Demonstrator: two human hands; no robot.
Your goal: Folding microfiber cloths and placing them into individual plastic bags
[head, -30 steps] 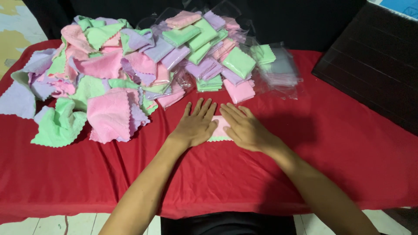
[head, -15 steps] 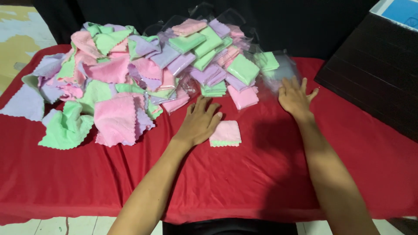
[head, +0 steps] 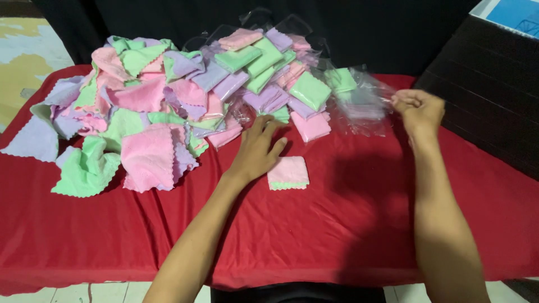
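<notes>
A small folded stack of cloths, pink on top with a green edge (head: pixel 288 173), lies on the red tablecloth (head: pixel 337 235). My left hand (head: pixel 257 150) rests flat beside it, fingers spread, touching its left edge. My right hand (head: pixel 416 109) is raised at the right, fingers pinched on the edge of a clear plastic bag (head: pixel 365 104) taken from a heap of such bags.
A big pile of loose pink, green and purple cloths (head: pixel 135 118) covers the left of the table. Folded, bagged cloths (head: pixel 269 67) are heaped at the back middle. A dark ribbed panel (head: pixel 488 106) stands at the right.
My right hand left the folded stack, moved right to the clear bags and closed on one. My left hand stayed by the stack.
</notes>
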